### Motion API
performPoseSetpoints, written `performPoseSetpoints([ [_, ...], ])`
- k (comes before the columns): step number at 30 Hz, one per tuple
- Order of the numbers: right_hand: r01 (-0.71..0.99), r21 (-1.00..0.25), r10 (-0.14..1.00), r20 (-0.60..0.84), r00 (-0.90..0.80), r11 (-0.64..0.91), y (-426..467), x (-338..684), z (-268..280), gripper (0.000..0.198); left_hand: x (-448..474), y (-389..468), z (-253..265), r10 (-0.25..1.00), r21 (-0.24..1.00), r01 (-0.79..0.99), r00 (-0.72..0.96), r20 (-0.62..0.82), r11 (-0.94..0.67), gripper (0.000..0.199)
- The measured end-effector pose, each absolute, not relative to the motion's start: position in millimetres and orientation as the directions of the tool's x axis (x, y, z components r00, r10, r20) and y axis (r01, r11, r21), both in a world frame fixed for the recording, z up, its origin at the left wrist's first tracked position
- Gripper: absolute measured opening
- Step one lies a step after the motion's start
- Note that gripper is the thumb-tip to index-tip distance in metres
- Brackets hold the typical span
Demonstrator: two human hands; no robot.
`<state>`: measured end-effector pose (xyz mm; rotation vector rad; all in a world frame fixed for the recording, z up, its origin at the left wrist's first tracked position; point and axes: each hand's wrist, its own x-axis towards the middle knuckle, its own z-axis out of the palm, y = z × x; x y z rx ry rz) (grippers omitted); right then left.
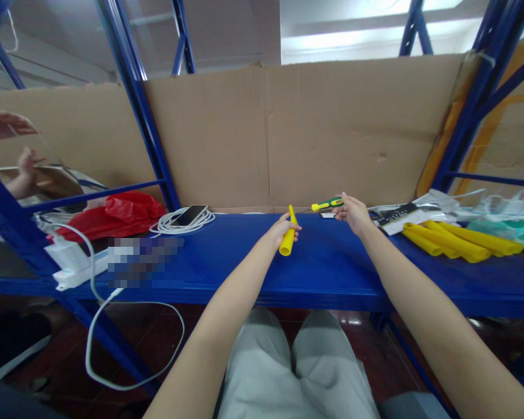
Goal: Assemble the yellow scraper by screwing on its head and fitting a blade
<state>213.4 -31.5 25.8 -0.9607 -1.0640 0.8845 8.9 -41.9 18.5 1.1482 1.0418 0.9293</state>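
Note:
My left hand is closed around a yellow tapered tube, its wide round end tilted toward me and its narrow end pointing up and away. In my right hand is a screwdriver with a green and yellow handle, gripped by the handle's end. Its thin shaft points left and reaches the tube's upper part; whether the tip touches or enters the tube I cannot tell. Both hands are over the blue shelf.
Several yellow tubes lie at right beside a black-and-white package. On the left are a phone on a coiled white cable, a red plastic bag and a white power strip. Cardboard stands behind. Another person's hands show far left.

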Motion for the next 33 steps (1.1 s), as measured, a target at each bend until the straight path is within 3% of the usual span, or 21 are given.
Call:
performPoseSetpoints([
  [11,-0.238,-0.917,0.943,0.282,0.176,0.319,-32,214,28,0.014,8,-38,16,0.953,0.984,-0.041,0.26,-0.157,0.173,0.079],
  [20,-0.159,-0.904,0.912,0.369,0.181,0.397,-21,221,20,0.02,7,-35,14,0.949,0.983,-0.041,0.271,-0.16,0.178,0.08],
  [33,-0.087,-0.905,0.885,0.383,0.264,0.417,-17,221,17,0.025,7,-40,17,0.957,0.982,-0.053,0.239,-0.164,0.181,0.077],
])
